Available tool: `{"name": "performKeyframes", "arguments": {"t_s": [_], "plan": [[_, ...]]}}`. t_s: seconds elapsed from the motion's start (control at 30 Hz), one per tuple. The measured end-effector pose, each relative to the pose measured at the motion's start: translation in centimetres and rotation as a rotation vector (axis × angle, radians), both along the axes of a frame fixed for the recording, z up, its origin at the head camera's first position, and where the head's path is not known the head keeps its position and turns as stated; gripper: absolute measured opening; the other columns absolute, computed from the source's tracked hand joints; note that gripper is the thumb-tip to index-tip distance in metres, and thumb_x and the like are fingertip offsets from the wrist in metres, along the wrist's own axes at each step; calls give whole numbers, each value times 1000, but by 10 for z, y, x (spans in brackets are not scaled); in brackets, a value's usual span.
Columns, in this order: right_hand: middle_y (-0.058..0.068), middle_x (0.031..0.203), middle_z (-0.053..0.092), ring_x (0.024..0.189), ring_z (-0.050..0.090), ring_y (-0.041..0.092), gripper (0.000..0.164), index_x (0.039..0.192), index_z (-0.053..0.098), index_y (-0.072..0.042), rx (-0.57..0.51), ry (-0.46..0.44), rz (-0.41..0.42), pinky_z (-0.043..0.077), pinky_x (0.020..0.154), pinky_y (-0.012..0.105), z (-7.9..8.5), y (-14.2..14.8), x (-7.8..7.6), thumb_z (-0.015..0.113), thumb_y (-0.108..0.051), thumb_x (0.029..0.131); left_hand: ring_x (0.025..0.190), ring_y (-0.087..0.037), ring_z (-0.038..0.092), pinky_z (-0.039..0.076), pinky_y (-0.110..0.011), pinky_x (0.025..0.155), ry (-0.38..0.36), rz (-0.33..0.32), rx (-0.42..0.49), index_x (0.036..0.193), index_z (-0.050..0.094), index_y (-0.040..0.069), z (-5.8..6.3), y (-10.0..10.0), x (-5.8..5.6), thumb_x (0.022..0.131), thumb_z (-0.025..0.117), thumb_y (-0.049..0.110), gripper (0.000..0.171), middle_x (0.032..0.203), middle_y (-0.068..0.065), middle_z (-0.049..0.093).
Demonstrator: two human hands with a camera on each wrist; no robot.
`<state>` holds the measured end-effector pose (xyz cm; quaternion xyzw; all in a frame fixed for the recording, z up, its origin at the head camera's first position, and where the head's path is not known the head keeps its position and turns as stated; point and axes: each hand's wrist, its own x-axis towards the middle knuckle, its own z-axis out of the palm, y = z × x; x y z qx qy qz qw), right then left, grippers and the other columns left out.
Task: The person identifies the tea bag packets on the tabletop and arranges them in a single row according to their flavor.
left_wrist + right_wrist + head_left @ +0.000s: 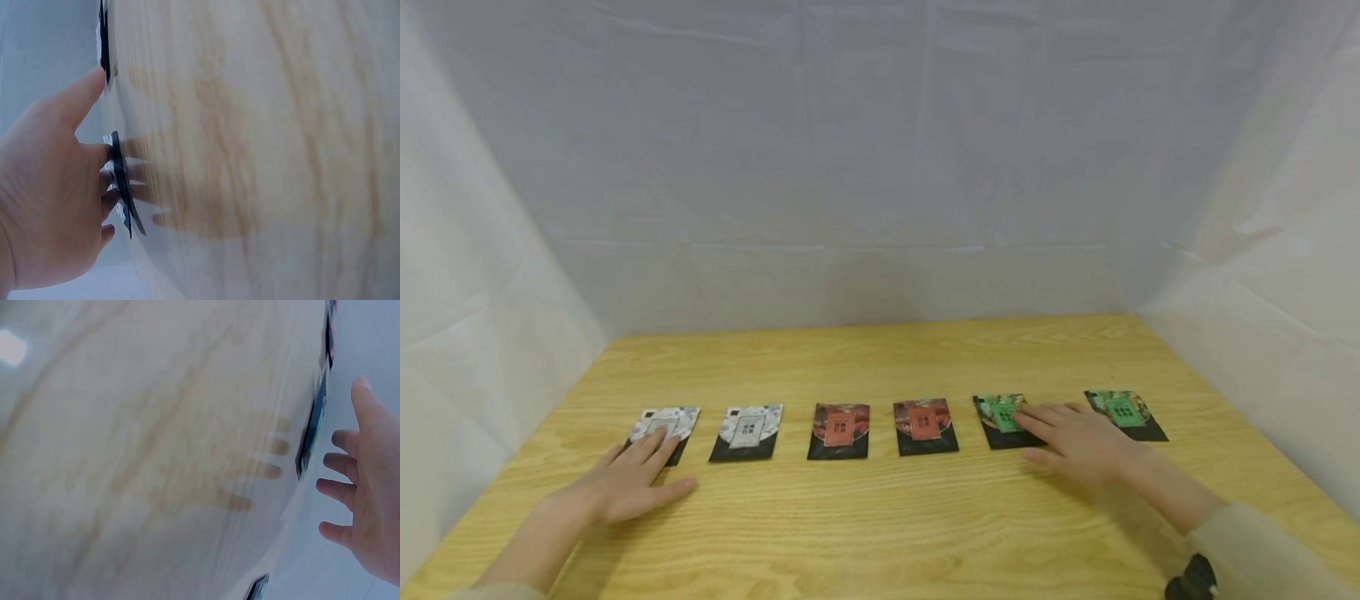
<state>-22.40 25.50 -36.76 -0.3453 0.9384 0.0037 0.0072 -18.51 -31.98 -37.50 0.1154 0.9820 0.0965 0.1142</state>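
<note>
Flat packets with black lower ends lie in a row across the table. With fingers spread and straight, my left hand (625, 483) reaches over the leftmost white-and-black packet (683, 415); in the left wrist view its fingertips meet that packet's (119, 175) face. My right hand (1082, 442) extends over the inner green-and-black packet (996, 417), and the right wrist view shows a gap between its straight fingers and the packet (312, 428). Another green packet (1123, 408) lies beyond the right hand. Neither hand grips anything.
A second white packet (748, 429) and two red packets, one left (840, 429) and one right (925, 425), lie between the hands. Pale sheeting (865, 167) encloses the wooden table (850, 533) at the back and both sides. A black object (1193, 577) sits by the right sleeve.
</note>
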Motion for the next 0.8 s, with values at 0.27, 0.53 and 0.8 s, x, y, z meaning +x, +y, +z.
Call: {"name": "performKeyframes", "arguments": {"t_s": [0.27,0.53,0.8], "plan": [[18,144,36,129,33,41,62,142,38,-3,-81,-2,-95,23,101,63,-1,35,-2,38,-47,98,129,-54,15,7,-70,99,12,-3,-5,138,29,-14,-1,-1,-1,90,46,57,88,142,-39,15],[24,138,41,124,38,44,55,135,46,3,-112,44,-151,31,95,62,0,84,-7,49,-37,96,129,-54,16,7,-70,99,17,-3,-10,138,29,-15,0,0,-2,90,46,57,88,142,-38,16],[28,137,40,121,40,47,58,133,47,4,-83,13,-230,33,92,64,-3,112,-1,49,-39,95,129,-54,15,7,-70,99,-2,-3,-17,139,29,-14,-1,-1,-3,90,45,58,88,142,-38,15]]}}
